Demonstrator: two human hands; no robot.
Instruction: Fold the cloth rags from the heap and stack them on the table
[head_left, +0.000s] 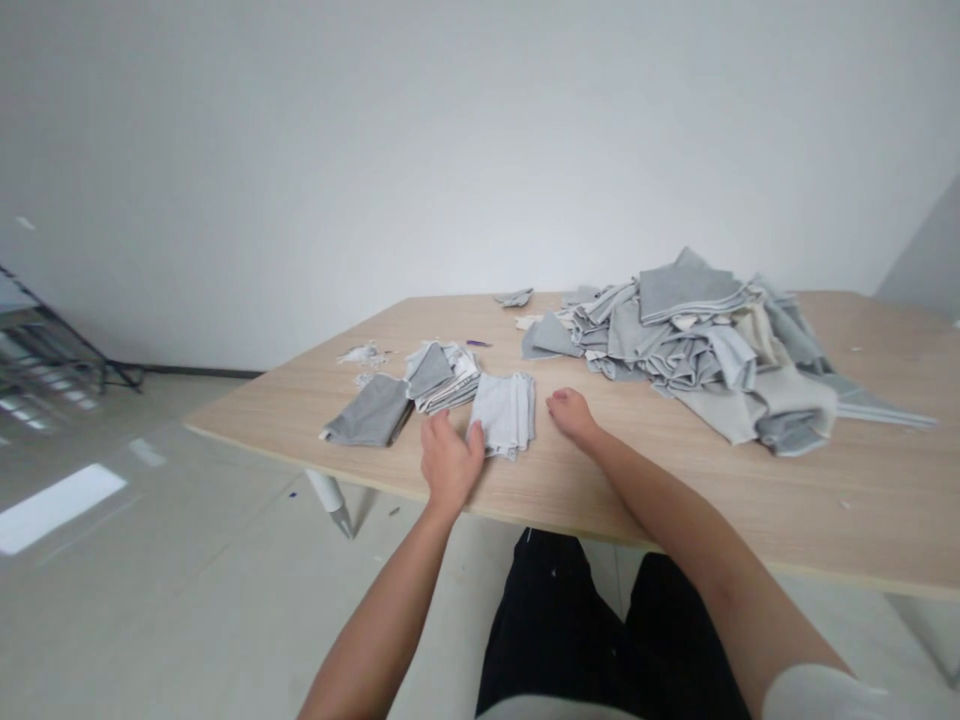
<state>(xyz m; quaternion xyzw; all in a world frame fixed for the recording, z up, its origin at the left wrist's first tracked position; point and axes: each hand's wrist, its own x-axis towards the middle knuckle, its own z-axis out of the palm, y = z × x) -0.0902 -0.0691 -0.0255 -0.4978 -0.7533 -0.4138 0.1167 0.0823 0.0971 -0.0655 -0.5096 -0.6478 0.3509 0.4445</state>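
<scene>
A folded stack of light grey cloth [502, 412] lies near the table's front edge, between my two hands. My left hand [452, 460] is at the stack's left front corner, thumb spread from the fingers and touching or almost touching the cloth. Just right of the stack, apart from it, my right hand [573, 414] is closed with its fingers curled in; whether anything is inside is hidden. Left of the light stack sit a dark grey folded cloth [369, 412] and a pile of pale folded cloths [457, 378] with a grey piece on top.
A large loose heap of grey and beige cloths [675, 340] covers the table's right back part. One small cloth piece [514, 298] lies at the back edge. Behind the stacks are a thin purple item [478, 343] and white scraps [362, 353]. The wooden table [862, 510] stands before a white wall.
</scene>
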